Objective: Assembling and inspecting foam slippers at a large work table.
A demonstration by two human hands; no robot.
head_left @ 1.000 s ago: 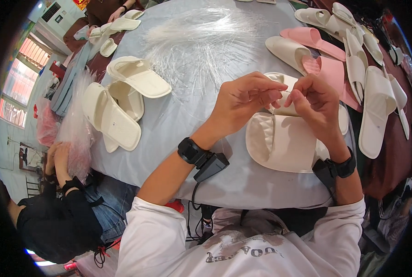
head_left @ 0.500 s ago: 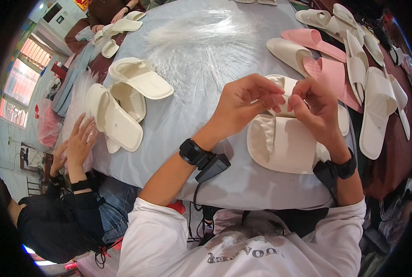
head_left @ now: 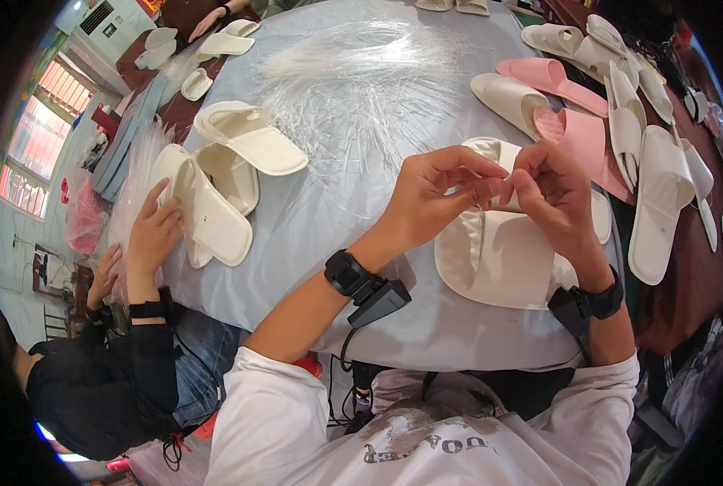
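Note:
Fingertips of my left hand (head_left: 436,193) and my right hand (head_left: 557,193) meet in pinches above a pair of cream slippers (head_left: 507,257). Whatever is between them is too small or thin to make out. The slippers lie on the grey-covered table (head_left: 361,320) just beneath, partly hidden by my hands. One shows a broad smooth strap toward me, and the other lies behind it. Both wrists wear black straps with a black box.
Clear thin plastic strands (head_left: 361,73) lie spread on the table's far middle. Cream slippers (head_left: 224,202) sit left, near a co-worker's hand (head_left: 155,231). Pink slippers (head_left: 584,134) and more cream slippers (head_left: 661,190) lie right. Another person's hand (head_left: 208,24) shows at the far left.
My left hand has shifted slightly right and down, bringing its fingertips against my right hand's. The co-worker's hand on the left has moved right, onto the cream slipper's edge.

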